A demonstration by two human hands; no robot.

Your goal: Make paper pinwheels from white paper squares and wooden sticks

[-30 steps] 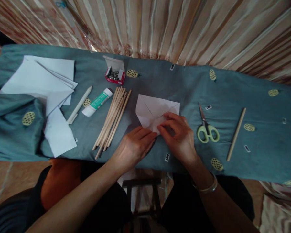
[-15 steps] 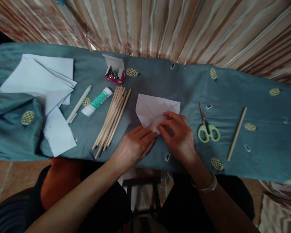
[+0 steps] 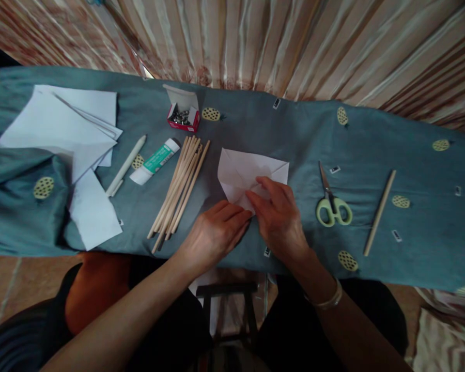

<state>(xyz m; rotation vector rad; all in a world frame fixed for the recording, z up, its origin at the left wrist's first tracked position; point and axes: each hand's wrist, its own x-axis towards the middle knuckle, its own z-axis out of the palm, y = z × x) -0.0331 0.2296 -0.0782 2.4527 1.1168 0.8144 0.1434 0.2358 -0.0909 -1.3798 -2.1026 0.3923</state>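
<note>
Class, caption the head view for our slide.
Left hand and right hand on creased white paper, between wooden sticks and green-handled scissors.

A home, it seems: striped curtain [image 3: 248, 46], printed cloth [image 3: 372, 139] (yellow pineapples), tiled floor [image 3: 34, 279]

green label [image 3: 158, 158] on white tube [image 3: 140, 176], small tags [image 3: 335, 169] on blue-green cloth [image 3: 251, 124], lettering too blurred to read

Blue-green cloth [image 3: 248, 124]: sheets [image 3: 54, 116], pen [image 3: 127, 163], tube [image 3: 155, 161], sticks [image 3: 178, 191], box [image 3: 184, 123], folded paper [image 3: 251, 164], scissors [image 3: 327, 196].
</note>
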